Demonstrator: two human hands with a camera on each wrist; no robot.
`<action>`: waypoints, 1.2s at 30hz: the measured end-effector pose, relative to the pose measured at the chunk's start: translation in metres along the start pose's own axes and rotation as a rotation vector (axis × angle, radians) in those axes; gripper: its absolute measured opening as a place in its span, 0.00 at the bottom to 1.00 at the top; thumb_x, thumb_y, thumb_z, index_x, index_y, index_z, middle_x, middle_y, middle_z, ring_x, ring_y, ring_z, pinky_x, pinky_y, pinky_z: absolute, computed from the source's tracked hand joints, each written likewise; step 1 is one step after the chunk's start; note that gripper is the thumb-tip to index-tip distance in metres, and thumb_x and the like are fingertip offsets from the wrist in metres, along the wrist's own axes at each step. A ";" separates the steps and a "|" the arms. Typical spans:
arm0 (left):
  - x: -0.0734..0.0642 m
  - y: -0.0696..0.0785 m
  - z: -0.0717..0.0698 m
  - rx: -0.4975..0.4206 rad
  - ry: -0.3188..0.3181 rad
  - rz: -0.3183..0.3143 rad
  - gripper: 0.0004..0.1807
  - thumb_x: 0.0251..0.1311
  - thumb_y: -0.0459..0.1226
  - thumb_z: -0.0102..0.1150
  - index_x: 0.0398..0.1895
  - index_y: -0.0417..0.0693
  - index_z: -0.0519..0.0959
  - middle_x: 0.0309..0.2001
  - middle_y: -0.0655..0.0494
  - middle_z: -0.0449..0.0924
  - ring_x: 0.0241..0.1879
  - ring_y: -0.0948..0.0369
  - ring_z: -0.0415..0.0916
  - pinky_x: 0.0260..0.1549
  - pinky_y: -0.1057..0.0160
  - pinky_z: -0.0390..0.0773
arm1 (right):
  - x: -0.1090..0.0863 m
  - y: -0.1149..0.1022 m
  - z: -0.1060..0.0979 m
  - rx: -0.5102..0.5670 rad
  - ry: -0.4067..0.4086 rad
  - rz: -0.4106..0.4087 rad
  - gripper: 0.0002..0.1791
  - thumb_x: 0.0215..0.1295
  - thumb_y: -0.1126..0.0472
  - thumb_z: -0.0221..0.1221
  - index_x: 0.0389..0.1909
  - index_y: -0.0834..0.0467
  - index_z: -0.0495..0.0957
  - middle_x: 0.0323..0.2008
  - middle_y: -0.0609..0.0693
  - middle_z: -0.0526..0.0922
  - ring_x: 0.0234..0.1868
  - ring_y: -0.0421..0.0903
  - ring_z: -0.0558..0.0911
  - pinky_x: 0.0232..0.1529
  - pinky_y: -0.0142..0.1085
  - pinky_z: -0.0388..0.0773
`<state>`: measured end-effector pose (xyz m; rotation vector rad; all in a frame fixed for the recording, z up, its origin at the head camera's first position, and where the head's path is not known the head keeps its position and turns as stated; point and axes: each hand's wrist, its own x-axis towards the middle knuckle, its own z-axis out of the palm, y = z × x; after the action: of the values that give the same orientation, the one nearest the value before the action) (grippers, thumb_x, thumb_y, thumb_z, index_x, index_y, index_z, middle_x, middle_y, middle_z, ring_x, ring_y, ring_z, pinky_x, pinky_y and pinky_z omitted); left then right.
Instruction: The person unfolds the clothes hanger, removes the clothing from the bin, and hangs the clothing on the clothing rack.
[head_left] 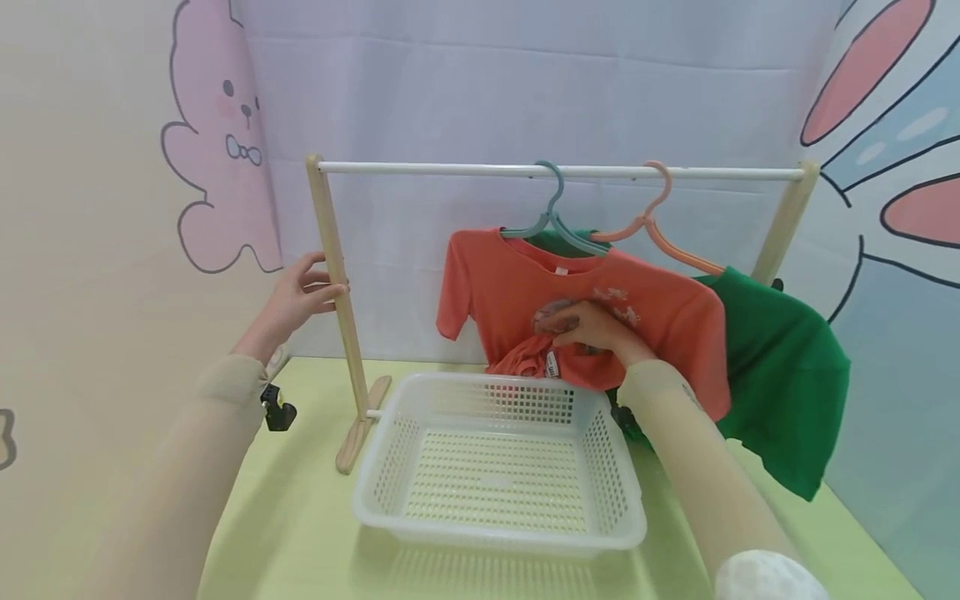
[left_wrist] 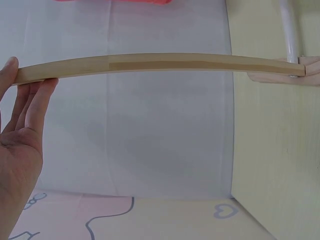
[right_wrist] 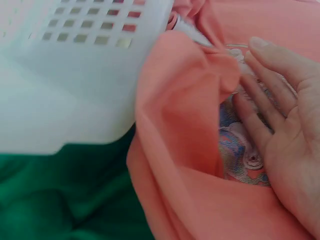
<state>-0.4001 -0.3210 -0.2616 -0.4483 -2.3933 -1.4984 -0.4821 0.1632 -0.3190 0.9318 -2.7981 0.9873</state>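
Note:
My left hand pinches the left wooden post of a clothes rack between thumb and fingers; the left wrist view shows the thumb on one side and the fingertips on the other. A coral T-shirt hangs on a teal hanger. Against its printed front lies my right hand, fingers extended, as the right wrist view shows. The shirt's lower part is bunched and folded up, with a white label showing, right behind the basket's back wall.
A white plastic basket stands on the pale yellow table, in front of the rack. Behind the coral shirt, a green garment hangs from an orange hanger on the white rail. A wooden foot supports the left post.

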 end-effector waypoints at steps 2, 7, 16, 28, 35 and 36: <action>0.000 0.000 0.000 -0.006 0.000 0.006 0.33 0.68 0.36 0.59 0.73 0.47 0.59 0.42 0.68 0.78 0.42 0.75 0.80 0.42 0.70 0.84 | -0.002 -0.004 0.000 0.070 -0.045 -0.017 0.24 0.65 0.65 0.63 0.63 0.57 0.77 0.61 0.55 0.80 0.59 0.56 0.79 0.42 0.40 0.85; 0.000 -0.002 0.002 -0.012 -0.007 0.004 0.33 0.68 0.36 0.59 0.73 0.47 0.58 0.43 0.67 0.78 0.42 0.75 0.80 0.43 0.69 0.84 | -0.011 -0.009 0.002 0.084 -0.080 0.002 0.27 0.65 0.64 0.63 0.65 0.58 0.74 0.63 0.57 0.78 0.57 0.56 0.79 0.43 0.44 0.84; -0.001 -0.003 0.000 0.012 -0.003 0.000 0.33 0.68 0.37 0.59 0.73 0.47 0.58 0.44 0.65 0.77 0.42 0.75 0.80 0.42 0.70 0.84 | -0.041 -0.009 0.005 -0.184 -0.060 0.017 0.22 0.58 0.58 0.70 0.54 0.55 0.82 0.48 0.52 0.84 0.47 0.51 0.79 0.51 0.48 0.81; -0.001 -0.001 -0.003 0.023 -0.007 -0.013 0.35 0.68 0.38 0.59 0.75 0.47 0.56 0.46 0.64 0.76 0.42 0.76 0.80 0.43 0.70 0.84 | -0.057 0.013 0.025 -0.296 -0.070 -0.059 0.09 0.60 0.63 0.68 0.42 0.54 0.87 0.36 0.48 0.87 0.35 0.43 0.80 0.38 0.38 0.82; -0.001 0.000 -0.002 0.032 -0.013 -0.012 0.36 0.68 0.39 0.59 0.75 0.46 0.56 0.49 0.58 0.76 0.43 0.76 0.79 0.43 0.70 0.84 | -0.059 0.018 0.014 -0.278 0.117 -0.043 0.05 0.63 0.65 0.65 0.36 0.54 0.88 0.30 0.49 0.85 0.32 0.44 0.76 0.36 0.38 0.77; 0.000 -0.001 -0.002 0.034 -0.014 -0.011 0.36 0.68 0.39 0.59 0.75 0.46 0.55 0.49 0.58 0.76 0.43 0.77 0.79 0.43 0.70 0.84 | -0.060 0.019 0.010 -0.271 0.136 -0.034 0.05 0.63 0.65 0.64 0.36 0.54 0.88 0.30 0.49 0.84 0.31 0.45 0.76 0.35 0.38 0.76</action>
<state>-0.4001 -0.3226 -0.2616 -0.4403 -2.4315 -1.4618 -0.4414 0.2007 -0.3510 0.8392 -2.7018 0.6204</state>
